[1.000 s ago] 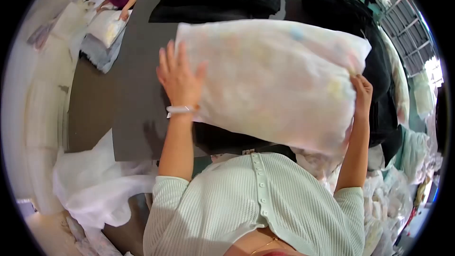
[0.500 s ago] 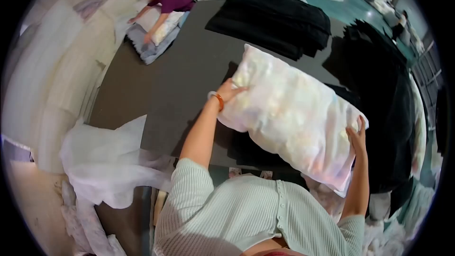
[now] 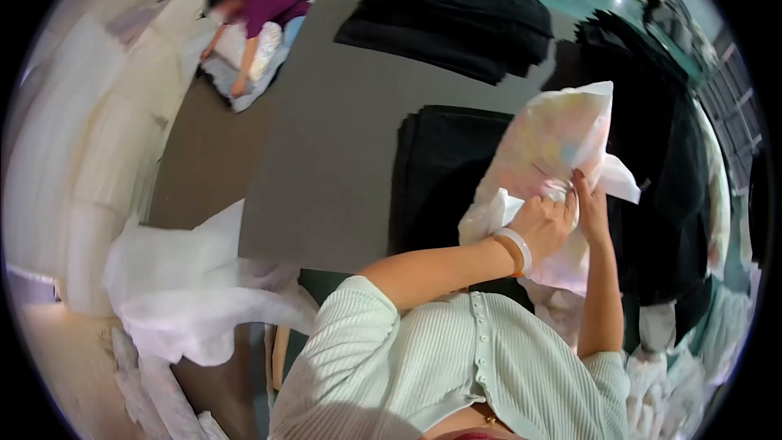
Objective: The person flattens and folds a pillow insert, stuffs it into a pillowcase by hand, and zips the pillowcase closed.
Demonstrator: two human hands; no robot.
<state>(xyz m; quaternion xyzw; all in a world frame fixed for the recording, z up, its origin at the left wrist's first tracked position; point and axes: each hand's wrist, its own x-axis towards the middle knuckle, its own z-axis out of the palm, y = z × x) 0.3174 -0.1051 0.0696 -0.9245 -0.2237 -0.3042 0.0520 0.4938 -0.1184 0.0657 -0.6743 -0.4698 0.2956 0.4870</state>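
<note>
A plump, pillow-shaped white bag (image 3: pixel 533 155) with pale pink, yellow and blue showing through stands tilted on end before me. Both my hands meet at its near side, where the material is gathered. My left hand (image 3: pixel 539 232) reaches across my chest, its fingers closed on the gathered cover. Beside it, my right hand (image 3: pixel 593 205) grips the cover from the right, fingertips close to the left hand's. A loose white flap (image 3: pixel 619 179) sticks out past the right hand. Exactly what is pinched between the fingers is hidden.
Folded black cloth (image 3: pixel 444 171) lies left of the bag on the grey table (image 3: pixel 334 130). Another black stack (image 3: pixel 448 20) sits at the far edge, more black fabric (image 3: pixel 652 147) at right. Sheer white cloth (image 3: pixel 179 277) hangs at left. A person (image 3: pixel 261 16) bends over a bundle.
The bag has swung from lying wide between my hands to standing on end at the right. My left hand has crossed over to meet my right, uncovering the folded black cloth.
</note>
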